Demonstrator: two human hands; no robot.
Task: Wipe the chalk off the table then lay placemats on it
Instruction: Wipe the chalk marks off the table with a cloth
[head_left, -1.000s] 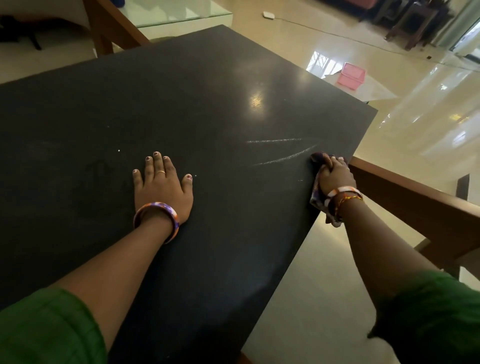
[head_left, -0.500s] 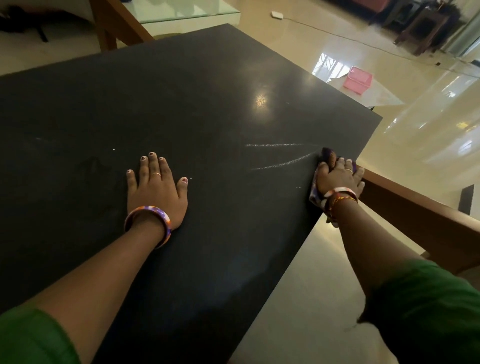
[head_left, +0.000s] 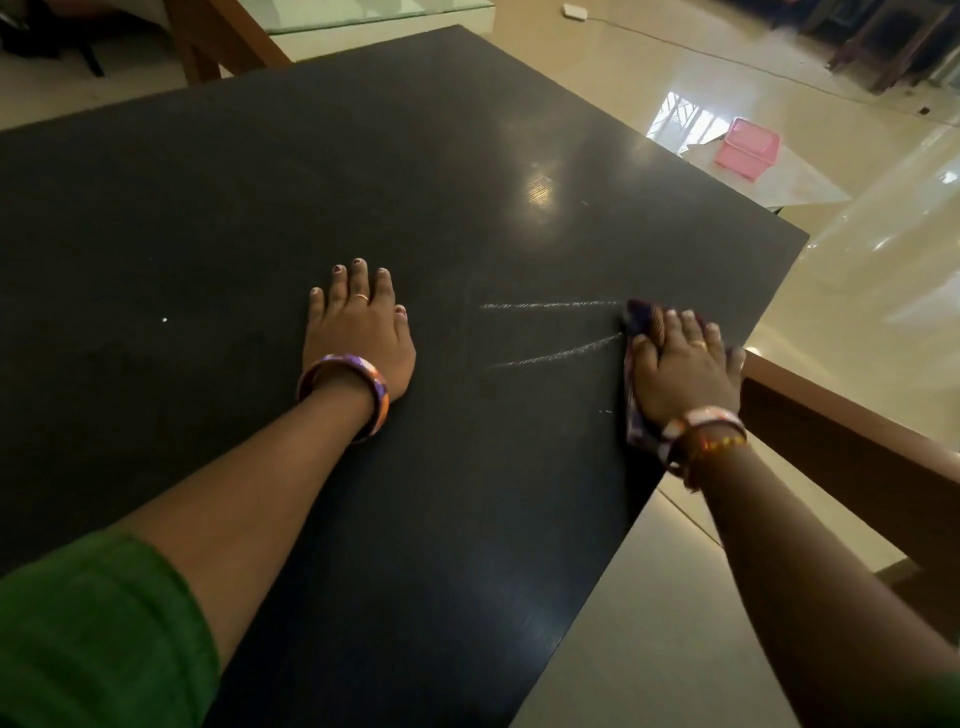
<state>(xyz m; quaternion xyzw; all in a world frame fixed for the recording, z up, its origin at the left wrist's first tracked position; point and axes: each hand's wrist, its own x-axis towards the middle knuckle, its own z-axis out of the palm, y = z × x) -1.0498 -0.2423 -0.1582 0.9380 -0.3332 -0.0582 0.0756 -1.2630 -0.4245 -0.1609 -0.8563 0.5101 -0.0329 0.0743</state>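
A black table (head_left: 363, 182) fills most of the view. Two thin white chalk lines (head_left: 550, 332) run across it near its right edge. My right hand (head_left: 680, 374) presses a dark patterned cloth (head_left: 636, 415) flat on the table at the right ends of the lines, fingers spread over the cloth. My left hand (head_left: 358, 332) rests flat on the table, palm down with fingers straight, to the left of the lines. A small white speck (head_left: 165, 320) lies further left. No placemats are in view.
A brown wooden rail (head_left: 841, 436) runs beside the table's right edge. A pink basket (head_left: 748, 148) sits on a low pale surface beyond the far right corner. A glass-topped table with wooden legs (head_left: 228, 41) stands behind. Shiny tiled floor lies right.
My right hand has slid the cloth from the table's edge onto the top, up to the ends of the chalk lines, and its fingers have flattened over it. My left hand stayed put.
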